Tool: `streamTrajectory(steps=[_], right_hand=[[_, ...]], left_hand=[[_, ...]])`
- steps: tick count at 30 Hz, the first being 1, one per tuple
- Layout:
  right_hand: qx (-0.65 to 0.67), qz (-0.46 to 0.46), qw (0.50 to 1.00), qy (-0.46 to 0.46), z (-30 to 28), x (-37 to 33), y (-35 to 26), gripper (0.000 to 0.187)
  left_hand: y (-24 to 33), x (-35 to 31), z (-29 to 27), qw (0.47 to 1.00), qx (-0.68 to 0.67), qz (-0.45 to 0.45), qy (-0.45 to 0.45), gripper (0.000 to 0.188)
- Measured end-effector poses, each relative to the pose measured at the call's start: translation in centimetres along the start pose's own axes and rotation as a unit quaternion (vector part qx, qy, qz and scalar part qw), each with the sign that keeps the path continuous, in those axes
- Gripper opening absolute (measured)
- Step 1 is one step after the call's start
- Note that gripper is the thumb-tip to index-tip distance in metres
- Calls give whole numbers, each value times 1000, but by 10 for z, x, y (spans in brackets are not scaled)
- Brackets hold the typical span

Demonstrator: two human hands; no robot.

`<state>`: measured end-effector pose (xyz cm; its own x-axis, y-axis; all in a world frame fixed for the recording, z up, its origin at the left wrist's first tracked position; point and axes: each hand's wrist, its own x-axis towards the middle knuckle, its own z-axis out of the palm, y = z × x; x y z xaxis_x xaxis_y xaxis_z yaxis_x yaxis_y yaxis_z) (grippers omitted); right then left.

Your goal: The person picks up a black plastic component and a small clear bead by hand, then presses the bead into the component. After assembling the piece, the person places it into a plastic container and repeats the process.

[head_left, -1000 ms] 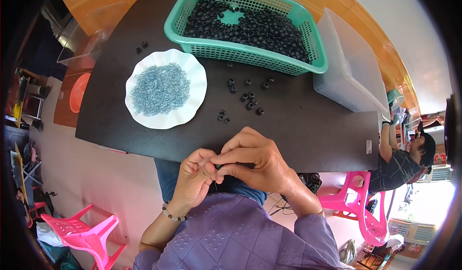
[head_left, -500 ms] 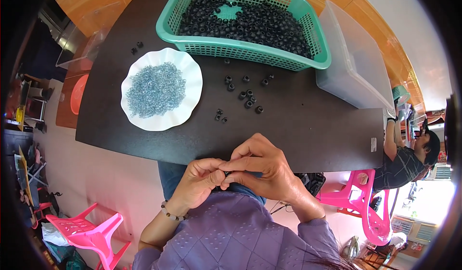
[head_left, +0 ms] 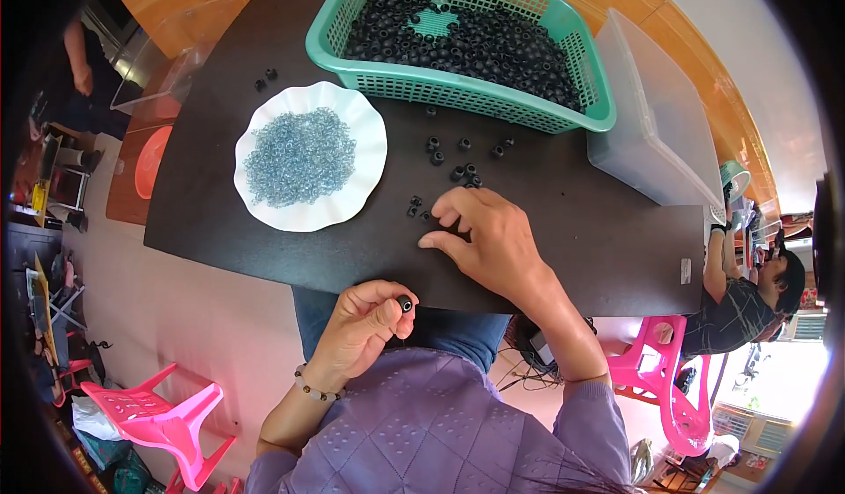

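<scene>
My left hand (head_left: 363,331), just off the table's near edge, pinches a small black cap (head_left: 405,304) between thumb and fingers. A pale ring shows in the cap's open end. My right hand (head_left: 497,243) is over the table with thumb and index finger apart, and nothing shows between them. Close to its fingertips lie a few tiny black pieces (head_left: 415,202). Several loose black caps (head_left: 464,144) are scattered beyond that hand, some partly hidden by it. To the left, a white wavy-rimmed plate (head_left: 373,146) bears a heap of small clear bluish rings (head_left: 299,158).
At the back of the dark table (head_left: 607,265), a green basket (head_left: 466,98) holds many black caps. A clear plastic box (head_left: 656,129) stands to its right. Pink chairs (head_left: 167,415) flank me. A person (head_left: 735,305) sits at the right; another's arm (head_left: 79,58) shows far left.
My right hand has left my left hand and reached forward over the table to the tiny black pieces. The left hand keeps the cap, now turned with its opening showing.
</scene>
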<state>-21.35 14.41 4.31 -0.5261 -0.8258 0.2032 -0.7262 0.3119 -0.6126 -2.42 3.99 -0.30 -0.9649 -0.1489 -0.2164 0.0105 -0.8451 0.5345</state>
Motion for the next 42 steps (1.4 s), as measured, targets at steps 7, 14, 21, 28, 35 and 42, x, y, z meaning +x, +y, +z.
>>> streamTrajectory(steps=[7, 14, 21, 28, 35, 42], right_hand=[[-79, -31, 996, 14, 19, 8, 11, 20], [227, 118, 967, -12, 6, -4, 8, 13], [487, 203, 849, 12, 4, -37, -22, 22], [488, 152, 856, 68, 10, -52, -40, 20], [450, 170, 874, 70, 5, -58, -49, 14], [406, 132, 901, 77, 5, -61, -50, 11]], left_hand=[[3, -5, -4, 1000, 9, 20, 8, 28], [4, -3, -4, 999, -3, 45, 13, 25], [2, 4, 8, 998, -34, 40, 44, 24], [-6, 7, 10, 996, -65, 48, 32, 17], [-8, 5, 14, 995, -73, 59, 24, 14], [-12, 7, 11, 996, -60, 67, 11, 12]])
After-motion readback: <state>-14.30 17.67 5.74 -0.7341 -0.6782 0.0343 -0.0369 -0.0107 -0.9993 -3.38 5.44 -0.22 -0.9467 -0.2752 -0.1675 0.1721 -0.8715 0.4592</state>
